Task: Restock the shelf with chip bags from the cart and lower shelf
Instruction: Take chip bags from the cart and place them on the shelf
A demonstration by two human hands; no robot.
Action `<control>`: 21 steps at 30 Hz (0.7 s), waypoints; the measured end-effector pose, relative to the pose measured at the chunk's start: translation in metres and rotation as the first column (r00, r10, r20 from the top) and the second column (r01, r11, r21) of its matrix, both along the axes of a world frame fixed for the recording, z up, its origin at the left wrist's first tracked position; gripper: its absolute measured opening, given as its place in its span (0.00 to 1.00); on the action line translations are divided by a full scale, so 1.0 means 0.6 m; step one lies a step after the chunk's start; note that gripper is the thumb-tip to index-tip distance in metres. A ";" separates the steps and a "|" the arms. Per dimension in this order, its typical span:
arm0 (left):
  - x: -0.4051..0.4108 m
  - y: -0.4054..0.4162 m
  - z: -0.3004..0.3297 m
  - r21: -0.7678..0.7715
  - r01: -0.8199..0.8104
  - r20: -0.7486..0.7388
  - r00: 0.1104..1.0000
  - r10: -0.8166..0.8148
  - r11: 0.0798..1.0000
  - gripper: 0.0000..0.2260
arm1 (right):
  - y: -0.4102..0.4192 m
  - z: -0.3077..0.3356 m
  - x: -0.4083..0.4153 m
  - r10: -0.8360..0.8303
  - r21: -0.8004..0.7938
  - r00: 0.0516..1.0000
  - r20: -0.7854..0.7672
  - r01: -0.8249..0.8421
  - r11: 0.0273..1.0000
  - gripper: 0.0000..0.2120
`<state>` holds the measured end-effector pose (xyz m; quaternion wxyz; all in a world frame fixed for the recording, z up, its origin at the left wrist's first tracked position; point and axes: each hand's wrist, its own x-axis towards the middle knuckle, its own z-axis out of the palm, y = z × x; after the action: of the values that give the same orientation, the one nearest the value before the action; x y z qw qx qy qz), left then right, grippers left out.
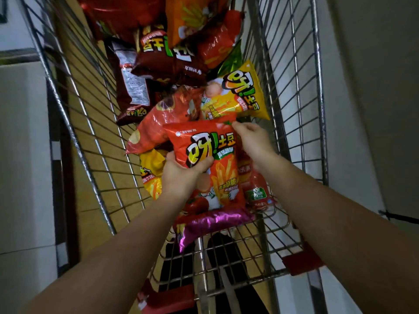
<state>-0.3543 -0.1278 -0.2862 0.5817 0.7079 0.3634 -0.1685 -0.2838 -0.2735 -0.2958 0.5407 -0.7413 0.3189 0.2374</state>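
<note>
The left hand [181,175] grips the red chip bag [208,159] at its 8 o'clock edge; the right hand [254,139] pinches its 1 o'clock corner, above the cart [294,87]. Lifting it level and unsqueezed should spare the chips.

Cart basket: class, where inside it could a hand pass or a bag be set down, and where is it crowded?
Free: bare wire along the cart's left wall, beside the dark brown bag. Crowded: the middle and right, where bags overlap around the red bag that both hands hold.
</note>
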 end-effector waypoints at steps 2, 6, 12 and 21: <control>0.006 0.006 0.010 0.073 -0.007 0.105 0.995 -0.001 0.997 0.27 | 0.007 0.002 0.025 -0.063 0.137 0.997 -0.045 0.069 0.988 0.22; 0.017 0.020 0.016 0.154 0.026 0.204 0.977 -0.057 0.988 0.26 | 0.017 -0.002 0.072 -0.285 0.273 0.941 -0.182 0.326 0.905 0.24; 0.022 0.015 0.017 0.164 -0.038 0.224 0.975 0.000 0.986 0.32 | 0.031 -0.032 0.096 -0.352 0.298 0.888 -0.296 0.436 0.849 0.24; 0.037 0.012 0.039 0.160 -0.044 0.268 0.963 0.000 0.986 0.34 | 0.034 -0.041 0.092 -0.439 0.345 0.833 -0.336 0.542 0.766 0.34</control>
<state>-0.3323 -0.1206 -0.2628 0.5667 0.7657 0.3023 -0.0344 -0.2287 -0.2530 -0.3207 0.6905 -0.4610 0.5047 0.2365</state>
